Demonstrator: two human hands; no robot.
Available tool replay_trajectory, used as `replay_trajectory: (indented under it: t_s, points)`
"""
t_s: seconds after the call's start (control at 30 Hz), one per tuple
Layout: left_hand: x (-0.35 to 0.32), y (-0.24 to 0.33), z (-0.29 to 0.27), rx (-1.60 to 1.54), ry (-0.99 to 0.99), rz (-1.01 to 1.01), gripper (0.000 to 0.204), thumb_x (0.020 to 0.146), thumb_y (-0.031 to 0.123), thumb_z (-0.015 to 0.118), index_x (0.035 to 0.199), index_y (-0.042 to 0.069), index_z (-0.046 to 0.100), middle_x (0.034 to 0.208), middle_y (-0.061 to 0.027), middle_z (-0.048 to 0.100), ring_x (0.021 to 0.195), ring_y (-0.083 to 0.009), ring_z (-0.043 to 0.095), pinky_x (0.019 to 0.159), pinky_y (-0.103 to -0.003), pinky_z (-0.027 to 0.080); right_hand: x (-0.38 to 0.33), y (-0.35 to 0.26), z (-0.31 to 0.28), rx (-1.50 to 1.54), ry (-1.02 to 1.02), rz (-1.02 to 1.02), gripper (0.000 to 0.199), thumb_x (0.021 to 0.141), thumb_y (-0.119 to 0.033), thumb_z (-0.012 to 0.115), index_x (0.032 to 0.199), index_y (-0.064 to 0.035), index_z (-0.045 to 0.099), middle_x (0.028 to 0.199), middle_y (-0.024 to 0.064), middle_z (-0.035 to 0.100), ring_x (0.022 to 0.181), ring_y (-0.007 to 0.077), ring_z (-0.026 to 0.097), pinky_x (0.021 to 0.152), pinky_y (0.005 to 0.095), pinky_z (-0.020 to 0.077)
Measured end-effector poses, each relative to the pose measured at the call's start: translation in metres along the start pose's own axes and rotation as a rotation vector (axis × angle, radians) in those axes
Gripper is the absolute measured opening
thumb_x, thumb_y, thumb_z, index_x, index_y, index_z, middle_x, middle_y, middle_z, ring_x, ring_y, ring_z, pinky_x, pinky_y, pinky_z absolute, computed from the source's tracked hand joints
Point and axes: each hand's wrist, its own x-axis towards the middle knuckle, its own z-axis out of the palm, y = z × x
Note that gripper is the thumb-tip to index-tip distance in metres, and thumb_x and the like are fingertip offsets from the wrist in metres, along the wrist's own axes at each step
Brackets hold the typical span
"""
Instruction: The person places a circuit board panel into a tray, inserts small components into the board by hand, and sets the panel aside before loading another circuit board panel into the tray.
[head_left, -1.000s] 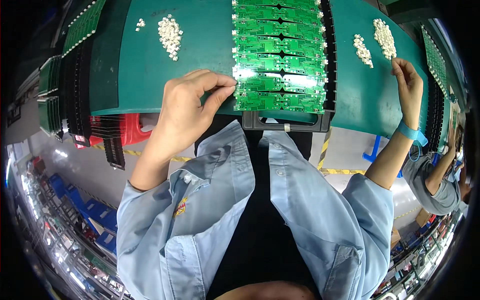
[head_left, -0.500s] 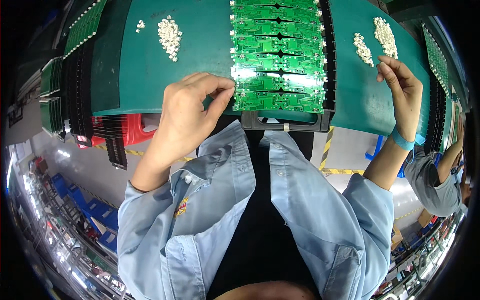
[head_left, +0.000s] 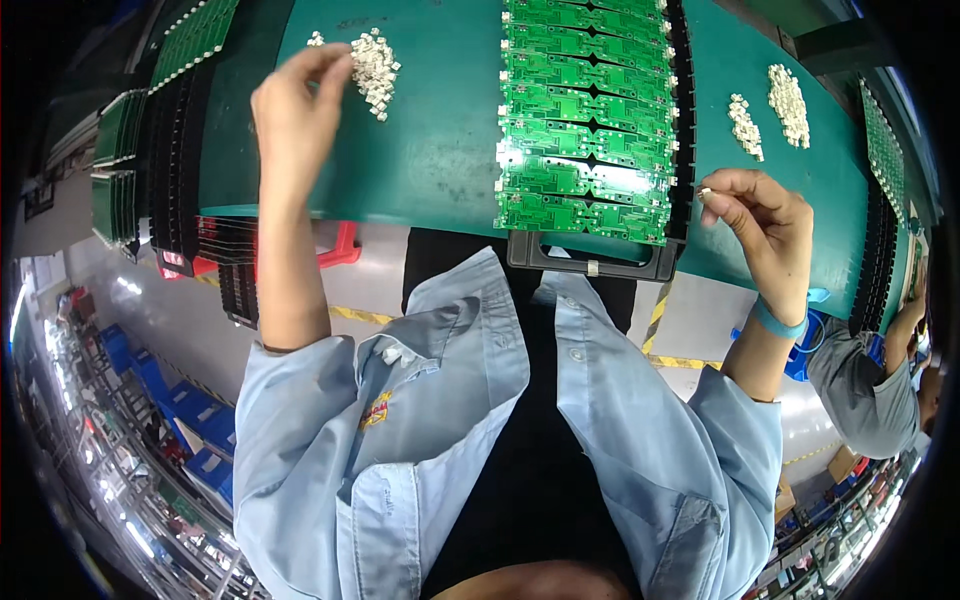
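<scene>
Electronics assembly workshop: green tabletop [head_left: 450, 160] bearing column of green circuit boards [head_left: 555, 135], heaps of small white parts [head_left: 376, 75]; stacked boards [head_left: 114, 130] at left; blue wristband [head_left: 778, 320] with cord; striped tape [head_left: 658, 316] on floor [head_left: 705, 320]; blue bins [head_left: 205, 415]; co-worker [head_left: 865, 395] in grey at right.

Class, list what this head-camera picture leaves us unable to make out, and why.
Head view: whether the left hand holds a piece; its blurred fingers overlap the left heap's edge.
Head view: the white piece's exact shape; too small, partly covered by the right hand.
Head view: the green boards' far end; the upper edge cuts it off.
Head view: the co-worker's full figure; the dark rim cuts it off.
</scene>
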Motion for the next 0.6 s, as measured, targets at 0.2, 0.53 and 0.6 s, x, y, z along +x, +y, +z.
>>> replay_trajectory:
  t_s: [0.2, 0.53, 0.6]
  points:
    - [0.043, -0.088, -0.009, 0.181, 0.099, -0.1, 0.02, 0.082, 0.015, 0.063, 0.094, 0.001, 0.066, 0.073, -0.0038, 0.065, 0.061, -0.0098, 0.055, 0.057, -0.021, 0.044, 0.002, 0.003, 0.011, -0.081, -0.074, -0.098, 0.01, 0.075, 0.006, 0.06, 0.085, 0.0053, 0.063, 0.075, 0.007, 0.061, 0.06, 0.0116, 0.051, 0.055, 0.0206, 0.0418]
    - [0.053, -0.093, -0.001, 0.28, 0.016, -0.097, 0.019, 0.082, 0.016, 0.062, 0.092, 0.001, 0.066, 0.072, -0.0032, 0.064, 0.056, -0.0113, 0.054, 0.055, -0.023, 0.043, 0.004, 0.012, 0.017, -0.318, -0.145, -0.247, 0.011, 0.073, 0.008, 0.057, 0.083, 0.0048, 0.06, 0.071, 0.0066, 0.058, 0.055, 0.0166, 0.045, 0.053, 0.0263, 0.0376]
    - [0.052, -0.089, -0.004, 0.293, 0.029, -0.093, 0.018, 0.082, 0.015, 0.061, 0.092, 0.0, 0.065, 0.073, -0.0036, 0.064, 0.058, -0.011, 0.055, 0.056, -0.022, 0.044, 0.001, 0.01, 0.017, -0.38, -0.13, -0.246, 0.009, 0.073, 0.008, 0.056, 0.081, 0.0048, 0.059, 0.07, 0.0071, 0.057, 0.055, 0.018, 0.045, 0.053, 0.0266, 0.0379]
